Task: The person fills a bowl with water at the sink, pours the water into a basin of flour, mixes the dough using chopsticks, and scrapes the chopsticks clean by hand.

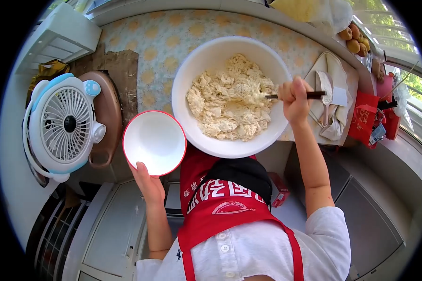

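Observation:
A big white basin (183, 122) stands at the front of the counter, with shaggy, lumpy dough (229, 100) in it. Closed in a fist over the basin's right rim, my right hand (295, 99) grips dark chopsticks (317, 95). Their tips reach into the right side of the dough. My left hand (148, 185) holds a white bowl (154, 140) with a red rim by its near edge, left of the basin. The bowl's inside faces up and looks empty. My fingers under the bowl are hidden.
On the left are a white and blue fan (69, 122) and a brown board with a handle (109, 100). A pale cloth (335, 70) with a scoop (324, 89) lies on the right. Beyond are a red box (364, 117) and several round brown fruits (354, 46). Patterned cloth covers the counter (150, 51).

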`<action>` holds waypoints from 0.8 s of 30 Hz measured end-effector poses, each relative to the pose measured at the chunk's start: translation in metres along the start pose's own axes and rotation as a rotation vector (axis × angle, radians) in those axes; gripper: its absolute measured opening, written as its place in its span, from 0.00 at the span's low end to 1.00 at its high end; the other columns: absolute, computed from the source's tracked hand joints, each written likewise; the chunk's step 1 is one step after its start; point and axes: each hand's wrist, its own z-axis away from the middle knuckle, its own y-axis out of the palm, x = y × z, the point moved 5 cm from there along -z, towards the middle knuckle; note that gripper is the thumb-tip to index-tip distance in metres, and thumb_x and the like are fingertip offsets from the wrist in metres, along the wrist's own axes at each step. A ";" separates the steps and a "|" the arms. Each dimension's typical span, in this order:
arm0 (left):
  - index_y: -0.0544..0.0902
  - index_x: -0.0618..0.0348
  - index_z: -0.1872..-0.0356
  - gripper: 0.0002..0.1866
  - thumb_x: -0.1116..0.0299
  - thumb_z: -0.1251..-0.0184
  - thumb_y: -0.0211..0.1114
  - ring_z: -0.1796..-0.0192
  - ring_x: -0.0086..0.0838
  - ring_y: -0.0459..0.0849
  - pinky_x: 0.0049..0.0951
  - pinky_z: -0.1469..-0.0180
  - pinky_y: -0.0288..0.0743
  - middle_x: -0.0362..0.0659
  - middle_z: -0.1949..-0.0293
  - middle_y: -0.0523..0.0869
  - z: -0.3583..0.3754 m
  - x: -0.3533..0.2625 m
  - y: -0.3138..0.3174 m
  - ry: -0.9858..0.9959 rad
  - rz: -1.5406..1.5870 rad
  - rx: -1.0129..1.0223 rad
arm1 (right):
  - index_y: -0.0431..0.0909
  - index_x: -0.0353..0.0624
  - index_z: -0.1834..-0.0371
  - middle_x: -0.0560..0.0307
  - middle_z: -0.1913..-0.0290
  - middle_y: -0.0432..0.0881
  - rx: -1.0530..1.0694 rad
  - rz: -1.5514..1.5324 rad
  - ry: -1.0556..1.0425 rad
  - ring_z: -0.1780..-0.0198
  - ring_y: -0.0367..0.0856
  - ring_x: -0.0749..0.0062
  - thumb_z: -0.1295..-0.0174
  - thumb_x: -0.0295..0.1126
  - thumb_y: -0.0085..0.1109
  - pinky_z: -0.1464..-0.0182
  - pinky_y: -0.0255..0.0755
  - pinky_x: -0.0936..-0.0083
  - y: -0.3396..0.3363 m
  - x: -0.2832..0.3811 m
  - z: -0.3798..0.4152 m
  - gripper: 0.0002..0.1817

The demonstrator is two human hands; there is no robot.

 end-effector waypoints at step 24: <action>0.53 0.60 0.35 0.32 0.49 0.32 0.46 0.37 0.34 0.65 0.35 0.39 0.63 0.48 0.38 0.62 0.077 0.041 0.017 0.046 0.082 -0.165 | 0.51 0.48 0.87 0.68 0.90 0.49 0.222 -0.003 -0.081 0.87 0.43 0.82 0.35 0.40 0.43 0.83 0.39 0.77 -0.007 0.010 0.002 0.23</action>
